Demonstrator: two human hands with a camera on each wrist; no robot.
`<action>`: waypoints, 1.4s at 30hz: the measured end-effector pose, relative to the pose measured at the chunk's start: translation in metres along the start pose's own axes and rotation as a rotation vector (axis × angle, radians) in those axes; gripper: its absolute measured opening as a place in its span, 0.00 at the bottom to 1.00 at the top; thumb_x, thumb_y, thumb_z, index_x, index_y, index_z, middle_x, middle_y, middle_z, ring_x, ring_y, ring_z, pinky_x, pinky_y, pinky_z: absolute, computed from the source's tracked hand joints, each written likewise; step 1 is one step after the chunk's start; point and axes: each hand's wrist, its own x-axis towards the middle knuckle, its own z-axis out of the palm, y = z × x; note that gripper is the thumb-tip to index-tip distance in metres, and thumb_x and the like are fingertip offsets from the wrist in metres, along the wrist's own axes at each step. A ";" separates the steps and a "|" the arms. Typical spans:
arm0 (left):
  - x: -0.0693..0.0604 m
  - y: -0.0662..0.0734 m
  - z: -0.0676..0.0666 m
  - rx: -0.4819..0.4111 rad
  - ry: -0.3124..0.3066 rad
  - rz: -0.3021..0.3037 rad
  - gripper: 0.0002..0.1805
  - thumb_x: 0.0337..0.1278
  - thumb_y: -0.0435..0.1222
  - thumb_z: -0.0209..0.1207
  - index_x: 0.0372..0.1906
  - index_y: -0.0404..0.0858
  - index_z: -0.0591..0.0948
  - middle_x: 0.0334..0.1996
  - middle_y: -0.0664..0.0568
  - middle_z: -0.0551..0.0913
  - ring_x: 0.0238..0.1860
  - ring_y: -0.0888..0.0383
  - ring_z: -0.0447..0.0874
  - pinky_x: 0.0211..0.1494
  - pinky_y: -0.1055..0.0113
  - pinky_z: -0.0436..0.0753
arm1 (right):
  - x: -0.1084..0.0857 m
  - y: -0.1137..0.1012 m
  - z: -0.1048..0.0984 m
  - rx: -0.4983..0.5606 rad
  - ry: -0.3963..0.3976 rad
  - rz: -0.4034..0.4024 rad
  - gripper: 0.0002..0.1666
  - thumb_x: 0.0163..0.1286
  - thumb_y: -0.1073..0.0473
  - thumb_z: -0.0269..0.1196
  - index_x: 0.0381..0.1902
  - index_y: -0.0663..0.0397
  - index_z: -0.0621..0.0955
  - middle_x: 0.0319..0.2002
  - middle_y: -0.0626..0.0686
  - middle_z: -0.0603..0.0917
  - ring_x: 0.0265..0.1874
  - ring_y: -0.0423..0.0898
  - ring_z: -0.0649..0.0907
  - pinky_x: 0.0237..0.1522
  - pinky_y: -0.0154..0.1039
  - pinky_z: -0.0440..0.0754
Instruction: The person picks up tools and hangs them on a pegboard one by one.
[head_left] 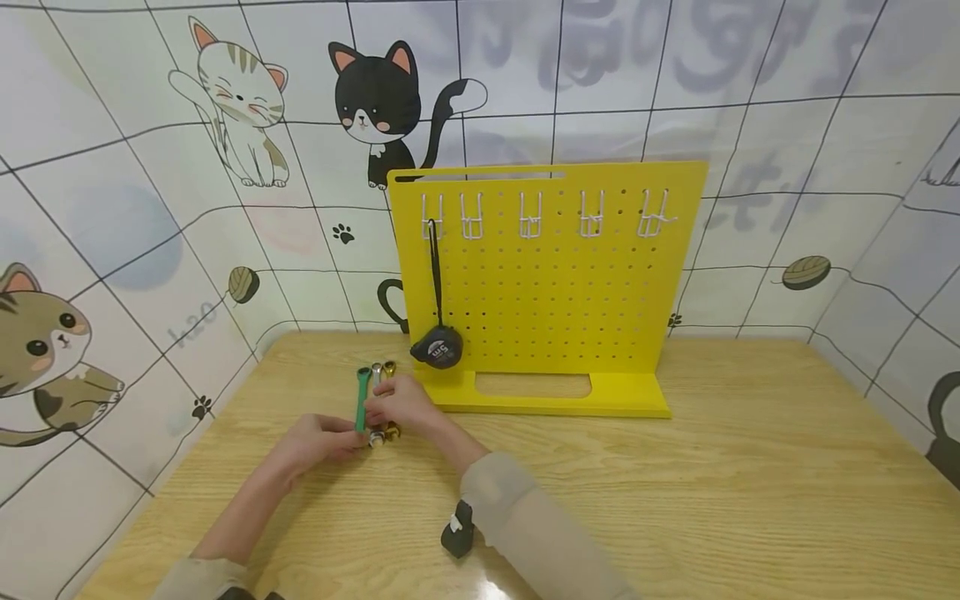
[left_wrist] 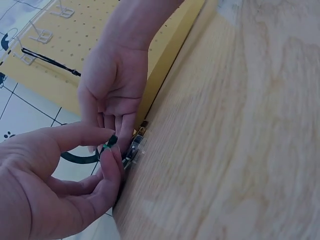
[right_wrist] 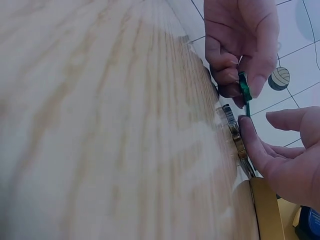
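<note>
A green ratchet wrench stands out at the left of a small row, beside a silver wrench and a gold wrench on the wooden table. My left hand pinches the green wrench's near end between thumb and fingers, slightly above the tabletop in the right wrist view. My right hand reaches over the silver and gold wrenches, partly covering them. In the right wrist view its index fingertip touches the green wrench, while the thumb stays apart.
Behind the right hand stands a yellow pegboard with several white wire hooks. A black tape measure hangs by its strap from the leftmost hook. The wooden table extends to the right, with cat-patterned walls around it.
</note>
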 end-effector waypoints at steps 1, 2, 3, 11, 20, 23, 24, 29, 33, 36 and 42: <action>0.001 -0.001 0.000 -0.030 -0.026 0.007 0.23 0.62 0.32 0.65 0.52 0.16 0.78 0.39 0.43 0.88 0.40 0.56 0.87 0.46 0.66 0.85 | 0.000 0.001 0.000 -0.005 0.000 0.000 0.24 0.70 0.67 0.63 0.60 0.77 0.75 0.37 0.63 0.89 0.38 0.54 0.90 0.45 0.39 0.86; 0.001 -0.002 -0.001 -0.056 -0.051 0.011 0.23 0.63 0.33 0.65 0.53 0.16 0.77 0.40 0.44 0.88 0.40 0.57 0.87 0.46 0.67 0.85 | 0.000 0.001 -0.001 -0.002 0.000 0.003 0.23 0.70 0.67 0.63 0.59 0.77 0.76 0.36 0.62 0.89 0.37 0.54 0.90 0.45 0.39 0.86; 0.002 -0.003 -0.001 -0.080 -0.071 0.013 0.23 0.63 0.32 0.65 0.54 0.16 0.77 0.40 0.44 0.87 0.41 0.58 0.86 0.46 0.68 0.85 | 0.000 0.002 -0.001 0.002 -0.002 0.006 0.23 0.70 0.67 0.64 0.59 0.77 0.76 0.36 0.62 0.88 0.37 0.54 0.90 0.46 0.39 0.86; 0.003 -0.003 0.000 -0.153 -0.149 0.012 0.24 0.65 0.32 0.65 0.57 0.17 0.75 0.43 0.48 0.86 0.44 0.59 0.85 0.47 0.68 0.84 | 0.000 0.003 -0.004 0.039 -0.005 0.042 0.19 0.69 0.66 0.67 0.54 0.72 0.82 0.36 0.56 0.87 0.35 0.51 0.89 0.44 0.39 0.86; 0.003 0.000 0.010 -0.132 -0.149 0.051 0.24 0.63 0.33 0.65 0.56 0.18 0.76 0.41 0.49 0.87 0.41 0.59 0.85 0.46 0.66 0.83 | -0.002 0.001 -0.008 0.098 0.052 0.026 0.15 0.67 0.64 0.70 0.50 0.65 0.85 0.34 0.52 0.88 0.33 0.49 0.88 0.44 0.39 0.86; 0.003 0.002 0.011 -0.120 -0.140 0.051 0.24 0.63 0.34 0.66 0.56 0.20 0.77 0.41 0.50 0.87 0.42 0.58 0.84 0.46 0.65 0.83 | -0.003 -0.002 -0.011 0.139 0.061 -0.002 0.15 0.67 0.64 0.70 0.49 0.65 0.84 0.35 0.53 0.87 0.32 0.49 0.88 0.44 0.41 0.86; 0.004 0.002 0.012 -0.116 -0.137 0.052 0.25 0.63 0.35 0.67 0.56 0.20 0.77 0.41 0.50 0.87 0.42 0.57 0.85 0.47 0.65 0.83 | -0.004 -0.003 -0.012 0.151 0.061 -0.013 0.15 0.67 0.64 0.70 0.49 0.65 0.84 0.35 0.53 0.87 0.32 0.49 0.88 0.44 0.41 0.87; 0.007 0.004 0.014 -0.125 -0.110 0.066 0.25 0.62 0.36 0.67 0.56 0.21 0.77 0.43 0.48 0.86 0.45 0.52 0.86 0.50 0.63 0.83 | -0.008 -0.009 -0.019 0.241 0.059 -0.087 0.13 0.67 0.66 0.69 0.47 0.67 0.83 0.37 0.56 0.87 0.31 0.49 0.89 0.47 0.44 0.87; 0.010 0.008 0.017 -0.140 -0.090 0.103 0.23 0.62 0.34 0.66 0.54 0.21 0.77 0.41 0.49 0.86 0.43 0.54 0.85 0.51 0.63 0.82 | -0.012 -0.015 -0.025 0.292 0.068 -0.150 0.12 0.67 0.69 0.68 0.47 0.69 0.83 0.37 0.58 0.88 0.33 0.53 0.89 0.49 0.51 0.85; 0.012 0.011 0.020 -0.136 -0.087 0.130 0.20 0.62 0.33 0.66 0.52 0.22 0.78 0.38 0.50 0.85 0.40 0.55 0.83 0.48 0.63 0.82 | -0.016 -0.020 -0.029 0.281 0.077 -0.170 0.12 0.67 0.68 0.69 0.47 0.67 0.83 0.38 0.56 0.88 0.34 0.53 0.90 0.48 0.47 0.86; 0.015 0.018 0.026 -0.152 -0.073 0.147 0.19 0.62 0.34 0.66 0.51 0.24 0.79 0.37 0.51 0.84 0.39 0.54 0.79 0.46 0.61 0.80 | -0.023 -0.029 -0.037 0.243 0.073 -0.207 0.12 0.67 0.66 0.69 0.48 0.64 0.84 0.40 0.55 0.88 0.35 0.53 0.90 0.48 0.42 0.86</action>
